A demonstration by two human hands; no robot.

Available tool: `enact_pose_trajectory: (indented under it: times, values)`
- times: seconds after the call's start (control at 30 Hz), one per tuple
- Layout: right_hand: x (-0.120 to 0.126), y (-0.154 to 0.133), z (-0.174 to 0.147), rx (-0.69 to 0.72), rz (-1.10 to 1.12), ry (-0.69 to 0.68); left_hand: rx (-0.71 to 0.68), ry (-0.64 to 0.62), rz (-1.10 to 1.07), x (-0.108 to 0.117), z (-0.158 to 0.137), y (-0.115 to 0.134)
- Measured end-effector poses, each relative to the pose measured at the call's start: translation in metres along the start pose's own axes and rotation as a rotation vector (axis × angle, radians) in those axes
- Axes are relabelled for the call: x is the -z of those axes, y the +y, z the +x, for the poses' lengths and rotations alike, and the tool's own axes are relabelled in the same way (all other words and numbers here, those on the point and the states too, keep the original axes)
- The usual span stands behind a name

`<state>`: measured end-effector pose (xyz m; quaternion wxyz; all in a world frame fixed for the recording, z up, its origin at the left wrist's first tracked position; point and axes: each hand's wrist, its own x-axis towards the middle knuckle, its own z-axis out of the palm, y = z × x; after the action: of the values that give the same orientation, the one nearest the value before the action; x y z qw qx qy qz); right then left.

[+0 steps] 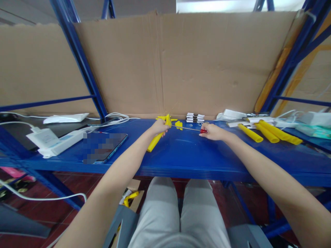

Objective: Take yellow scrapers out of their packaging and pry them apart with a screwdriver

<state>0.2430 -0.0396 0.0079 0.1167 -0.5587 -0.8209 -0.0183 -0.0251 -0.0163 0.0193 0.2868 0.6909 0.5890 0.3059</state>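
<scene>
My left hand [159, 127] is closed around a yellow plastic piece [155, 142] with a tube-like handle that points down toward me. In my right hand [212, 132] is a screwdriver [203, 131] with a red handle. Its long metal shaft runs left, and the tip meets the yellow piece beside my left fingers; whether it sits in a screw is too small to tell. Just behind the shaft lie small yellow parts [179, 124] on the blue shelf [186, 151].
White boxes [195, 117] are stacked at the back. Several yellow tubes [269, 131] lie at the right. On the left are a tablet [107, 148], a white power strip [64, 142] and coiled cables [117, 118]. Cardboard [207, 65] stands behind. Below is a box with yellow parts [131, 198].
</scene>
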Motion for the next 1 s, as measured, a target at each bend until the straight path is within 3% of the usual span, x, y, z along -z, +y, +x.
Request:
enact_pose_trajectory:
  times: [0.27, 0.5, 0.8, 1.0]
  values:
    - [0.0000, 0.0002, 0.0000, 0.063, 0.073, -0.136, -0.006, -0.004, -0.026, 0.0009, 0.0008, -0.0014]
    - [0.0015, -0.0011, -0.0018, 0.030, -0.036, -0.002, 0.016, -0.016, -0.098, 0.0013, 0.0035, -0.0044]
    - [0.0033, 0.0023, -0.0009, 0.041, 0.042, -0.124, 0.018, -0.015, -0.091, 0.0004, 0.0021, -0.0019]
    - [0.0036, 0.0037, -0.0004, 0.012, -0.011, -0.016, 0.013, 0.006, -0.086, 0.0002, 0.0005, 0.0007]
